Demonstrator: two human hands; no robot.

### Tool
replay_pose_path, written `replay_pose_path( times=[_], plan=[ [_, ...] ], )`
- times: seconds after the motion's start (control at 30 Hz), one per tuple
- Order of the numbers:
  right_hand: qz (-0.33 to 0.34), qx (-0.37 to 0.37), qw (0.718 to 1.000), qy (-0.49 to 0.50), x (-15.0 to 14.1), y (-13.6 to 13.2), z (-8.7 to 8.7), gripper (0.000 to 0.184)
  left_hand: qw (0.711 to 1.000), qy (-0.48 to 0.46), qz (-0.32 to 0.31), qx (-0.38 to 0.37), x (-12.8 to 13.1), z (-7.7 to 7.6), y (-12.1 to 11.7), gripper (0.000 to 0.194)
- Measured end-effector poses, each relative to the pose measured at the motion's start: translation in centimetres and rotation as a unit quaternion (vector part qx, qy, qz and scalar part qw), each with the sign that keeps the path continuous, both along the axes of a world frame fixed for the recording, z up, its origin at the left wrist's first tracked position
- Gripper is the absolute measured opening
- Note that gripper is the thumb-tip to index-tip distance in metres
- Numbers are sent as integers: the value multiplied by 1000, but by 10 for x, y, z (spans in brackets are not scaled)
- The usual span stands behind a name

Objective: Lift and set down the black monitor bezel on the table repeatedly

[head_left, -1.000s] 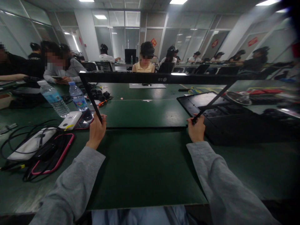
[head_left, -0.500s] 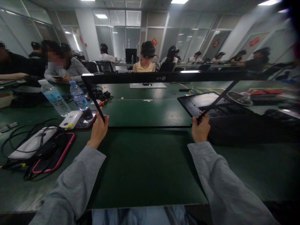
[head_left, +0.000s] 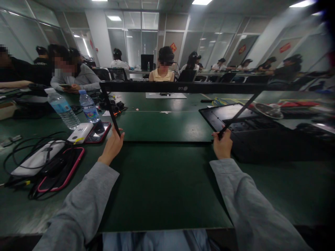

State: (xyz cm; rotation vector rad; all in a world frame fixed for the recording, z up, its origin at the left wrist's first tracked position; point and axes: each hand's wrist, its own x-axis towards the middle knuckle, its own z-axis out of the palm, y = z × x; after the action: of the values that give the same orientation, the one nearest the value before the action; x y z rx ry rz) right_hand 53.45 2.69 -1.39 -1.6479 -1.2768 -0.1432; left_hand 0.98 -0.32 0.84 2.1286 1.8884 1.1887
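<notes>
A thin black monitor bezel frame (head_left: 180,87) with an LG logo is held up above the green table mat (head_left: 162,181). My left hand (head_left: 113,146) grips the bottom of its left side strip. My right hand (head_left: 222,143) grips the bottom of its right side strip. The frame's top bar runs level across the view in front of me, and its lower edge is not visible. Both my arms wear grey sleeves.
Two water bottles (head_left: 62,109), a white power bank (head_left: 80,132), phones (head_left: 61,167) and black cables lie at the left. A black monitor back panel (head_left: 235,120) lies at the right. Several people sit at tables behind.
The frame has shifted slightly to the right and a little lower; both hands moved with it and keep their grip.
</notes>
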Motion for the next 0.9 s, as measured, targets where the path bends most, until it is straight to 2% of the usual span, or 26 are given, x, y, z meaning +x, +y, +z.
replay_pose_path(
  times=[0.13,0.3,0.43,0.63,0.77,0.9],
  plan=[
    [-5,0,1000,-1,-4,-3,6,59,999,19,26,-18,3,5,-4,59],
    [-14,-5,1000,-6,-10,-7,11,62,997,34,69,7,6,11,-7,66],
    [-13,-12,1000,-11,-10,-5,7,54,994,48,95,9,5,11,-5,57],
    [15,-40,996,-75,3,6,-10,43,992,109,63,23,-4,-5,4,46],
    [21,-87,989,-117,13,14,-24,39,987,141,74,-20,-8,-18,7,40],
    [15,-123,982,-144,19,18,-32,37,982,158,77,-69,-9,-21,7,38]
  ],
)
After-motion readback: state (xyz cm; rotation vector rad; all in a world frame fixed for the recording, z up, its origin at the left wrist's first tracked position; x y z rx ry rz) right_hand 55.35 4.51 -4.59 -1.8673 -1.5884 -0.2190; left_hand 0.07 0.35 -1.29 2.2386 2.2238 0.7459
